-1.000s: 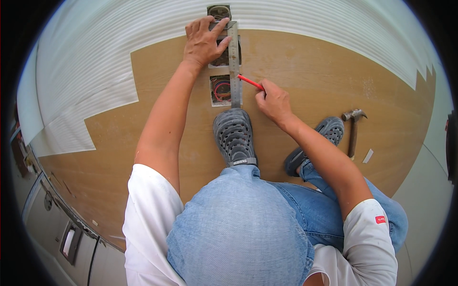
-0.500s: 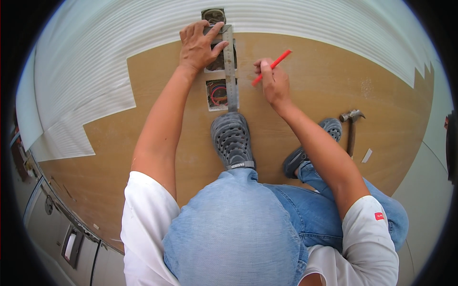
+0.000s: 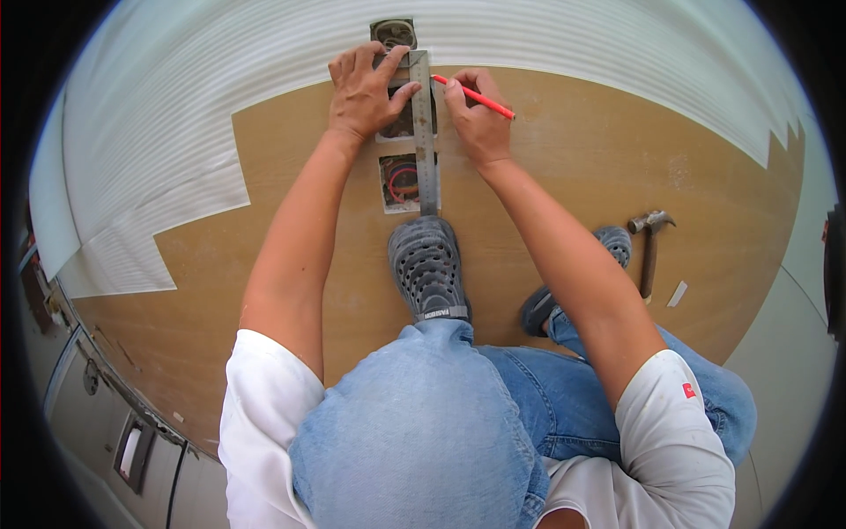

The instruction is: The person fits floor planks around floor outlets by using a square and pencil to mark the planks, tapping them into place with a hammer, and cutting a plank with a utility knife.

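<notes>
A metal try square (image 3: pixel 426 167) lies along the tan wood-grain board, its blade running over the edges of two cut-out openings. My left hand (image 3: pixel 363 95) holds it at the top, thumb and forefinger spread against its stock and blade. A red pencil (image 3: pixel 493 106) is pinched in my right hand (image 3: pixel 485 132), its point close to the blade's right edge near the top. Coloured wires show inside the lower opening (image 3: pixel 401 187). The middle opening (image 3: pixel 398 125) is partly hidden by the square and my left hand. Another opening (image 3: pixel 393 33) with coiled cable sits above.
White ribbed sheeting (image 3: pixel 176 176) borders the board in steps at the left and top. My grey clog (image 3: pixel 426 264) stands just below the blade's lower end. At right lie a claw hammer (image 3: pixel 649 256) and a small white strip (image 3: pixel 677 294).
My right hand has moved up and left, bringing the pencil's point beside the square's blade; the pencil now slants the other way. My left hand stays on the square.
</notes>
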`<move>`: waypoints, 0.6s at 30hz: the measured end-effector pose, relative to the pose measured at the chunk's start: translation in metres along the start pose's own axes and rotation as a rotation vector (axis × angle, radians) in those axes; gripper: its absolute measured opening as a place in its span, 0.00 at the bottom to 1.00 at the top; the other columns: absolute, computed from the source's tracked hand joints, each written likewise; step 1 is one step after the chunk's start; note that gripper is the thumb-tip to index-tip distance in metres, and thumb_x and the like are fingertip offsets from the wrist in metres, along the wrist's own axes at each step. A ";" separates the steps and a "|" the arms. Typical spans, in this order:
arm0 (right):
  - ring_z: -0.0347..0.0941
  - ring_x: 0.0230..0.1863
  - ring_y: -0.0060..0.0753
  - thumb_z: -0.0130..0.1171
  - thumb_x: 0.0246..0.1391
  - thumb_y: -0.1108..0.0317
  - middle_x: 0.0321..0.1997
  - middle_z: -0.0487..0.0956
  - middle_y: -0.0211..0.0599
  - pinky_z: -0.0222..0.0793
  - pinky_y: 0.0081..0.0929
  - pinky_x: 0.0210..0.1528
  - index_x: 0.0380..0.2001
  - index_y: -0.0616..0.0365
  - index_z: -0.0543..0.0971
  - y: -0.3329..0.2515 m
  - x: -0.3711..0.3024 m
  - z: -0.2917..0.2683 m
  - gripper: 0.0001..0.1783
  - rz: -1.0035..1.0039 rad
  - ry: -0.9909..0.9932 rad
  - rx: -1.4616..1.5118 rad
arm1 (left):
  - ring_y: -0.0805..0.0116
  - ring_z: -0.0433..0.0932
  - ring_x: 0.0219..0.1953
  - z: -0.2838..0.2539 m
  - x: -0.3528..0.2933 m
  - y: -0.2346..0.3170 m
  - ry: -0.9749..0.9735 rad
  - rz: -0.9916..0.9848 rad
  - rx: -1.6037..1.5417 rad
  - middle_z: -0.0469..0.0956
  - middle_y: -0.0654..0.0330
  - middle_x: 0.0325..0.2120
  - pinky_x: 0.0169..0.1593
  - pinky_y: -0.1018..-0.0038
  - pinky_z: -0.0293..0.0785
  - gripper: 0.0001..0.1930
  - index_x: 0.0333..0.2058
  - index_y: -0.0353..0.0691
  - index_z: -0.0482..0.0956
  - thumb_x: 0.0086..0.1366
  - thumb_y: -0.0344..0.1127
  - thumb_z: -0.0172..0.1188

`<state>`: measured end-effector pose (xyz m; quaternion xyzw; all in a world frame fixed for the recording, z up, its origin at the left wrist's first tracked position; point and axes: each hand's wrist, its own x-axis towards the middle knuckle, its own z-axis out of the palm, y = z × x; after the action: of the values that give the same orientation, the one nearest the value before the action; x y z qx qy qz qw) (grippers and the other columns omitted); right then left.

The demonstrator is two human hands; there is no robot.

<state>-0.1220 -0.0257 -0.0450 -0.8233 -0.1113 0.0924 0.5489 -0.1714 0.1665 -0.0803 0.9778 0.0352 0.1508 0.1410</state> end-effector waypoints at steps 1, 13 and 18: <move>0.79 0.34 0.27 0.61 0.63 0.63 0.34 0.84 0.37 0.75 0.26 0.40 0.38 0.60 0.82 -0.001 0.000 0.003 0.11 0.045 0.015 0.014 | 0.58 0.66 0.55 0.000 0.000 -0.001 0.008 0.005 -0.008 0.71 0.63 0.49 0.60 0.59 0.57 0.29 0.58 0.58 0.79 0.58 0.56 0.69; 0.79 0.34 0.42 0.62 0.60 0.62 0.33 0.83 0.42 0.75 0.36 0.41 0.37 0.58 0.82 -0.003 -0.005 0.003 0.10 -0.158 -0.046 -0.082 | 0.56 0.66 0.54 0.002 -0.001 -0.004 0.011 0.009 -0.004 0.70 0.63 0.49 0.60 0.58 0.58 0.29 0.57 0.58 0.80 0.58 0.57 0.70; 0.78 0.38 0.45 0.61 0.60 0.62 0.34 0.82 0.42 0.74 0.41 0.44 0.38 0.56 0.80 0.005 -0.006 0.000 0.09 -0.227 -0.075 -0.169 | 0.56 0.66 0.54 0.004 0.001 -0.003 0.041 0.028 -0.014 0.72 0.61 0.48 0.58 0.57 0.57 0.29 0.55 0.55 0.81 0.56 0.56 0.70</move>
<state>-0.1268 -0.0297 -0.0498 -0.8446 -0.2315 0.0506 0.4801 -0.1694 0.1685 -0.0844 0.9739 0.0235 0.1728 0.1450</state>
